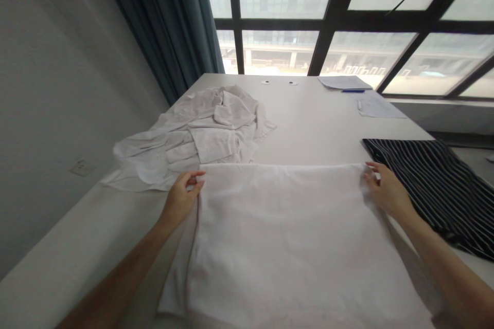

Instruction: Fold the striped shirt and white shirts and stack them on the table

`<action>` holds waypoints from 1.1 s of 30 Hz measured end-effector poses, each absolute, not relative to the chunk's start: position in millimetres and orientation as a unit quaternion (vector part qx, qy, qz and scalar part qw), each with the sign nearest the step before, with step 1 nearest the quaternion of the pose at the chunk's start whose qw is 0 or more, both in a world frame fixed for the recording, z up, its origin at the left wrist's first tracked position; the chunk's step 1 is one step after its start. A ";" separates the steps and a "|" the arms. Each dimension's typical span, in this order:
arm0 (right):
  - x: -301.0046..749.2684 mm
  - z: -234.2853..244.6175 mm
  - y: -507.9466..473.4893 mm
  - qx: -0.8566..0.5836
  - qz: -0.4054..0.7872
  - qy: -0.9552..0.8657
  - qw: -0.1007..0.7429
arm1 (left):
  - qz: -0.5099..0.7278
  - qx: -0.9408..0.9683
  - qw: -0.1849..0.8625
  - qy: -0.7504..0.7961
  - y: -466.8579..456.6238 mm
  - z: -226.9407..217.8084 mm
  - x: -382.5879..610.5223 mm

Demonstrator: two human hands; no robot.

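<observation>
While I monitor from afar, the left hand (181, 198) and right hand (388, 190) each pinch the far folded edge of the white cloth (285, 252) on the table (309, 123).

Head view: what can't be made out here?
Near end of the white cloth: cut off by the bottom edge.
Whether the left hand and right hand grip it: their fingers hide the contact.
Striped cloth: cut off by the right edge.
Crumpled white garment: its folds hide its shape.
Paper: any writing is too small.
</observation>
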State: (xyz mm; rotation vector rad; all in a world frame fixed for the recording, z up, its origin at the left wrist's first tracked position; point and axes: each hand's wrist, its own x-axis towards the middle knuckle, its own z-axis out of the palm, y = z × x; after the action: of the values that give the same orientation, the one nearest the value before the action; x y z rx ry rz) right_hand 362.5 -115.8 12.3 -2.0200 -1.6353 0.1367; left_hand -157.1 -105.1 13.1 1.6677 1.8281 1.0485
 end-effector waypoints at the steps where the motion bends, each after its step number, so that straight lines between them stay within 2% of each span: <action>1: 361.9 9.1 -115.0 -0.743 0.018 -0.619 0.254 | 0.382 0.600 0.234 0.663 -102.0 13.2 -157.9; 4: 359.8 1.4 -114.2 -0.741 -0.039 -0.630 0.231 | 0.384 0.602 0.244 0.656 -94.9 11.3 -160.3; 9: 359.7 -9.4 -113.0 -0.710 -0.054 -0.643 0.283 | 0.374 0.626 0.216 0.649 -92.6 1.7 -164.5; 20: 376.1 -9.6 -116.0 -0.702 -0.007 -0.612 0.364 | 0.369 0.605 0.313 0.633 -103.7 6.2 -162.5; 24: 375.4 -15.5 -115.0 -0.701 -0.003 -0.614 0.362 | 0.352 0.606 0.324 0.635 -103.7 3.2 -163.8; 30: 375.7 -19.2 -116.3 -0.682 -0.037 -0.642 0.349 | 0.302 0.654 0.245 0.649 -98.7 -0.3 -171.8; 33: 369.9 -6.0 -117.1 -0.651 -0.099 -0.690 0.299 | 0.296 0.700 0.085 0.645 -100.2 6.6 -164.9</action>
State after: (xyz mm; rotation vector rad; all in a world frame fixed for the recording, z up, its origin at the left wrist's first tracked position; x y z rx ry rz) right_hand 369.9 -117.1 -6.0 -1.7285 -1.8332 -0.2637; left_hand -164.9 -100.2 6.6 2.0865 1.9236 0.8832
